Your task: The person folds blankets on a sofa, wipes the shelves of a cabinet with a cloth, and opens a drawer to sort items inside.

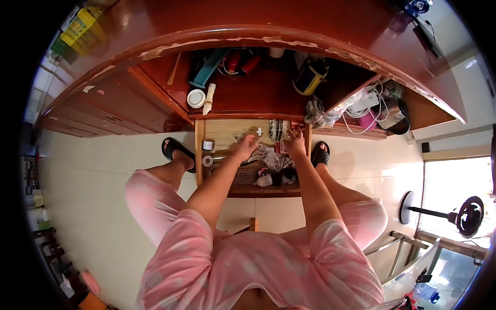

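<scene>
In the head view, an open wooden drawer (222, 127) stands between my legs, full of small items. My left hand (246, 149) reaches into its middle, fingers loosely apart, beside a thin white cable (239, 136) and a crumpled clear plastic bag (269, 156). At the drawer's right side my right hand (296, 144) has its fingers bent together by small reddish packets; what they grip is too small to make out. Next to it lies a patterned packet (278, 130). A small white piece (259, 132) rests near the back.
A roll of tape (207, 160), a small box (208, 144) and a white bottle (264, 181) lie in the drawer. Above, the cabinet shelf holds a white round lid (196, 98), a teal tool (208, 68) and white cables (360, 109). A black stand (434, 212) is at right.
</scene>
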The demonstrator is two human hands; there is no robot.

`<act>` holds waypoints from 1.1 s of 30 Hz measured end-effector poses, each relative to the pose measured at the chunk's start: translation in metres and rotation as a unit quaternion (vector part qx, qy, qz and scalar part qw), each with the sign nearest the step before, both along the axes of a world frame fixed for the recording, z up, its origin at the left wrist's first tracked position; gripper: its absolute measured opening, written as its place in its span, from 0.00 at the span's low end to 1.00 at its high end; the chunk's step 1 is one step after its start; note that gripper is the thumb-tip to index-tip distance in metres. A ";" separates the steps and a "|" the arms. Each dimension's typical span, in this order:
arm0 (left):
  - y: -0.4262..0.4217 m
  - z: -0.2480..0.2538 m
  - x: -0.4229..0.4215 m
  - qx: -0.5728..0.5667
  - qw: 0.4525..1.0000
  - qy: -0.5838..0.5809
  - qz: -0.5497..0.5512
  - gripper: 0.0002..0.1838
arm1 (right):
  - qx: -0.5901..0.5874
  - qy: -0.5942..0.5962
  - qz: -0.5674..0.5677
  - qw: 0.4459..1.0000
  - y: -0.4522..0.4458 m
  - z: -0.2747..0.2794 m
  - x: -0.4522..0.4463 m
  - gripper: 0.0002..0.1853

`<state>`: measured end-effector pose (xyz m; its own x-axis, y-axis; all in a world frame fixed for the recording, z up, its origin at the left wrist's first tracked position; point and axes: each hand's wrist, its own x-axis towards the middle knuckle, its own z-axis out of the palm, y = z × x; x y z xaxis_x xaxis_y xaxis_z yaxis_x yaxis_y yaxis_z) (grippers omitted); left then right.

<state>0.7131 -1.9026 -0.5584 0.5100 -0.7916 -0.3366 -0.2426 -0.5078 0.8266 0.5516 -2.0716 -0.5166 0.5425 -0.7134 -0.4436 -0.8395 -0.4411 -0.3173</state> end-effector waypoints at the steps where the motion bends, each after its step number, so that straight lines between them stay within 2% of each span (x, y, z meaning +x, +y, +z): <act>1: -0.007 -0.001 -0.003 0.021 1.000 0.008 -0.007 0.25 | 0.022 0.025 0.017 0.999 -0.006 -0.002 0.005 0.31; 4: -0.030 0.009 -0.015 0.081 0.995 0.045 -0.021 0.26 | -0.013 0.015 0.029 0.999 -0.016 -0.017 0.013 0.34; 6: -0.044 0.017 -0.023 0.118 0.989 0.089 -0.019 0.27 | 0.006 0.040 0.018 0.999 -0.019 -0.020 0.014 0.37; 8: -0.057 -0.030 -0.027 0.073 0.991 0.106 -0.024 0.27 | 0.001 0.070 0.029 0.997 -0.017 -0.016 0.016 0.38; 10: -0.071 -0.027 -0.039 0.041 0.990 0.134 -0.015 0.26 | -0.028 0.044 0.017 0.998 -0.013 -0.025 0.013 0.38; 11: -0.076 -0.025 -0.041 0.059 0.977 0.204 -0.011 0.29 | 0.016 0.033 0.002 0.999 -0.014 -0.028 0.009 0.38; 12: -0.079 -0.030 -0.043 0.054 0.977 0.207 0.000 0.29 | 0.060 0.020 -0.013 0.998 -0.015 -0.018 0.007 0.38; 14: -0.083 -0.040 -0.049 0.044 0.976 0.212 0.022 0.30 | -0.011 0.040 0.119 0.992 -0.017 -0.062 -0.007 0.38; 16: -0.082 -0.038 -0.052 0.079 0.973 0.213 0.031 0.30 | 0.007 0.030 0.130 0.991 -0.013 -0.051 -0.013 0.39; 18: -0.076 -0.043 -0.054 0.083 0.976 0.197 0.032 0.29 | 0.115 -0.013 0.021 0.993 -0.004 -0.021 -0.017 0.39; 19: -0.070 -0.049 -0.055 0.078 0.978 0.192 0.024 0.29 | 0.065 -0.016 0.053 0.996 0.003 -0.023 -0.020 0.38; 22: -0.048 -0.048 -0.060 0.051 0.980 0.190 0.027 0.27 | 0.052 0.050 0.129 0.989 0.023 -0.009 -0.023 0.37; 24: -0.029 -0.040 -0.063 0.022 0.977 0.202 0.062 0.26 | 0.016 0.021 0.130 0.991 0.040 -0.021 -0.025 0.34; 27: -0.010 -0.031 -0.060 0.087 0.961 0.249 0.085 0.24 | -0.073 -0.034 0.164 0.983 0.061 -0.033 -0.031 0.30; 30: 0.006 -0.038 -0.058 0.038 0.971 0.211 0.106 0.21 | -0.090 -0.057 0.153 0.982 0.077 -0.010 -0.036 0.27; 33: 0.020 -0.029 -0.059 -0.006 0.966 0.193 0.170 0.14 | -0.153 -0.151 0.125 0.969 0.085 0.008 -0.038 0.23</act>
